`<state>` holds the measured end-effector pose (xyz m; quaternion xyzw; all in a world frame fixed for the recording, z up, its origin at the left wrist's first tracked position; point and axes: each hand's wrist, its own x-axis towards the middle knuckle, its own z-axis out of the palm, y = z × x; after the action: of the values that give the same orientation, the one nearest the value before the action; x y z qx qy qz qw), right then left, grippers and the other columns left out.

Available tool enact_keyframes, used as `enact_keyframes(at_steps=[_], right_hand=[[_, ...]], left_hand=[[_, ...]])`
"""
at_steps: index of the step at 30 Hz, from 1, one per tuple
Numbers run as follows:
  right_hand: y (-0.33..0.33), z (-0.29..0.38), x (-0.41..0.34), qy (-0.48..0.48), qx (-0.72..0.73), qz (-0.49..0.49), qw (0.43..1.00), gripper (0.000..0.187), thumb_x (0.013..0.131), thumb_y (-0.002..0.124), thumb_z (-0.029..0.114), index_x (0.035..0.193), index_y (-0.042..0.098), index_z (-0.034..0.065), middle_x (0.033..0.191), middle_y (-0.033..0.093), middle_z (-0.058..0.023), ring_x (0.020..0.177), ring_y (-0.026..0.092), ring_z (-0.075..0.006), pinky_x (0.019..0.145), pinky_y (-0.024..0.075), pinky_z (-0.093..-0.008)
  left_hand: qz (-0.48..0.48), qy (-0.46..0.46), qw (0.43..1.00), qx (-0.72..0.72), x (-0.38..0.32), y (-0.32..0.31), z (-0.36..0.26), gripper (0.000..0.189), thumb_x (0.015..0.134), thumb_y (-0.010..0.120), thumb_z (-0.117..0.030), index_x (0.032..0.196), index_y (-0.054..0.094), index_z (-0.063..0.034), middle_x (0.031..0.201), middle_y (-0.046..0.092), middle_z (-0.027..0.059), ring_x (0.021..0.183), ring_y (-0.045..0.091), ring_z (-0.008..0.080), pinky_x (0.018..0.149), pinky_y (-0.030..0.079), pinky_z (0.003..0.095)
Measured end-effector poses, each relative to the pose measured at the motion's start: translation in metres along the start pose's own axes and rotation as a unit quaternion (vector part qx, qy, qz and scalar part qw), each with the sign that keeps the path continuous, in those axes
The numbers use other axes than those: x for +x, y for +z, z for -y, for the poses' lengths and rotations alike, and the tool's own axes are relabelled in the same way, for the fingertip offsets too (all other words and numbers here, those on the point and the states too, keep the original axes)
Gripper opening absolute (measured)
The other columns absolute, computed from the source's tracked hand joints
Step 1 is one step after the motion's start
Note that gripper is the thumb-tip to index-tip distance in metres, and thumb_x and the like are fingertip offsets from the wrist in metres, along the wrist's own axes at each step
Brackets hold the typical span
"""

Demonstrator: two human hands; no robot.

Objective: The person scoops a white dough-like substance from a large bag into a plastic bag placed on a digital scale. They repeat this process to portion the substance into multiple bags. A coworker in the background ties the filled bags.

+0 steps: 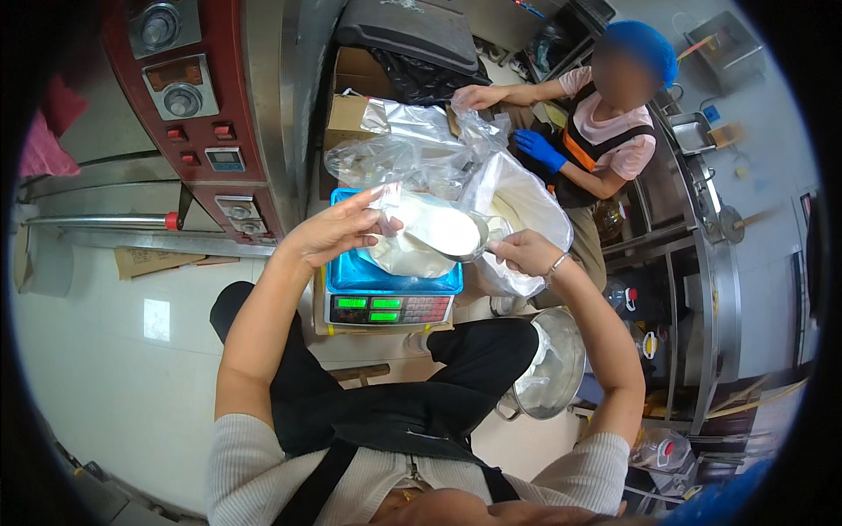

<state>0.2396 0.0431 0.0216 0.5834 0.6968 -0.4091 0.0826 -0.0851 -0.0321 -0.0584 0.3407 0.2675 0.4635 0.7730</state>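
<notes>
My right hand (526,252) grips the handle of a metal scoop (464,256) heaped with white powder (454,230). The scoop is tilted over the mouth of a clear plastic bag (414,263), which holds more white powder and rests on the blue pan of a digital scale (395,309). With its fingers, my left hand (348,227) holds the bag's rim at the left. Right behind the scoop stands a large white lined sack (526,204) with pale powder inside. The scale's green displays are lit.
Across from me sits a co-worker (605,125), one hand in a blue glove, the other at clear plastic film. A steel pot (552,361) stands by my right knee, a red oven panel (197,98) at the left. Cardboard boxes (345,115) and a grey-lidded bin (408,33) are behind the scale.
</notes>
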Motion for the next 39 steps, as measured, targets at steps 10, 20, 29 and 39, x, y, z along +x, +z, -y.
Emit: enact_keyframes(at_steps=[10, 20, 29, 39], right_hand=[[0.007, -0.008, 0.002, -0.003, 0.039, -0.009, 0.999, 0.044, 0.083, 0.059, 0.045, 0.068, 0.063, 0.0036, 0.054, 0.048, 0.0004, 0.049, 0.042, -0.0080, 0.047, 0.0345, -0.0228], [0.058, -0.075, -0.010, -0.066, 0.265, -0.014, 0.962, 0.031, 0.092, 0.052, 0.033, 0.076, 0.060, 0.0068, 0.056, 0.043, 0.0072, 0.048, 0.033, -0.0024, 0.044, 0.0245, -0.0185], [0.067, -0.078, -0.022, -0.082, 0.311, -0.040, 0.946, 0.031, 0.091, 0.053, 0.033, 0.077, 0.061, 0.0066, 0.055, 0.042, 0.0072, 0.048, 0.034, -0.0024, 0.043, 0.0239, -0.0177], [0.032, -0.014, -0.020, -0.047, 0.137, -0.028, 0.989, 0.036, 0.088, 0.057, 0.033, 0.072, 0.062, 0.0017, 0.054, 0.047, 0.0039, 0.047, 0.039, -0.0045, 0.044, 0.0312, -0.0208]], left_hand=[[0.005, -0.006, 1.000, 0.002, -0.003, -0.001, -0.002, 0.070, 0.087, 0.059, -0.025, 0.142, 0.019, -0.0071, 0.118, 0.052, 0.0143, 0.111, 0.051, 0.0203, 0.083, 0.043, 0.0295], [-0.010, -0.006, 1.000, 0.010, -0.005, 0.001, -0.002, 0.071, 0.085, 0.061, -0.028, 0.141, 0.023, -0.0086, 0.116, 0.055, 0.0143, 0.103, 0.052, 0.0166, 0.084, 0.042, 0.0284], [-0.004, -0.002, 1.000, 0.012, -0.001, 0.002, -0.001, 0.072, 0.084, 0.062, -0.030, 0.141, 0.023, -0.0077, 0.114, 0.056, 0.0160, 0.100, 0.053, 0.0167, 0.083, 0.043, 0.0282], [-0.002, -0.004, 1.000, 0.009, -0.001, 0.000, 0.001, 0.074, 0.084, 0.062, -0.030, 0.141, 0.021, -0.0073, 0.114, 0.056, 0.0147, 0.103, 0.053, 0.0171, 0.084, 0.043, 0.0285]])
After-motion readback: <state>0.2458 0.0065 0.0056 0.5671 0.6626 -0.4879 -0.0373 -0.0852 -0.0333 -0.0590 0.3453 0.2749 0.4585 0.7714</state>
